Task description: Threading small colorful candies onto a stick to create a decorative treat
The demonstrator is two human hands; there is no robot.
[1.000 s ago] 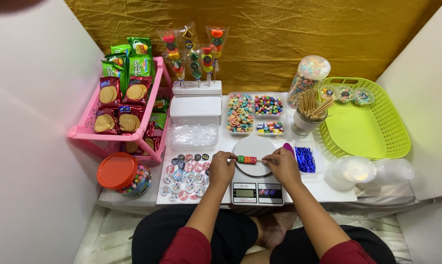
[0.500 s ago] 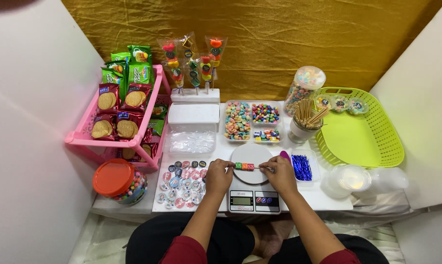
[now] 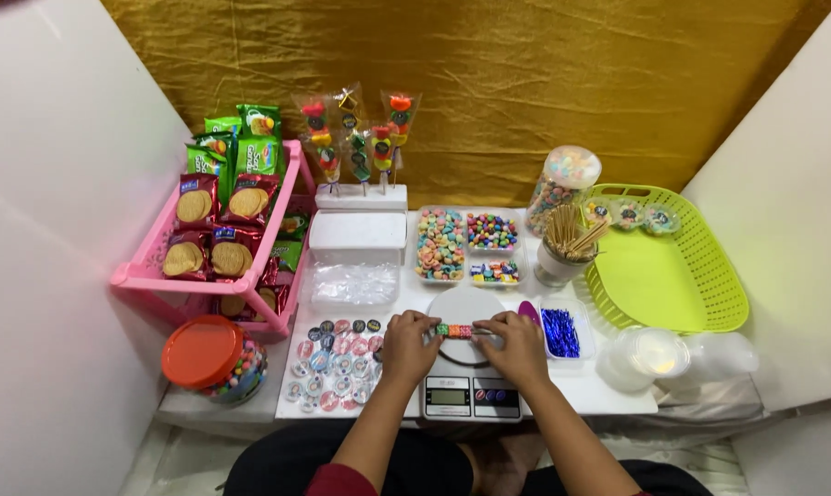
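2 hands [image 3: 461,344] grip beaded candy skewer [image 3: 454,331].

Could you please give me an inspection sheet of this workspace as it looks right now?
Surface: white table, crowded.
Job's things: candy skewer held level over the scale; candy trays behind it.
Clutter: pink rack of snack packs, orange-lidded jar, stickers, stick cup, green basket, blue ties.
Hands: left hand and right hand each grip a skewer end.
Cables: nothing seen.
Surroundings: gold cloth behind, white walls at the sides.
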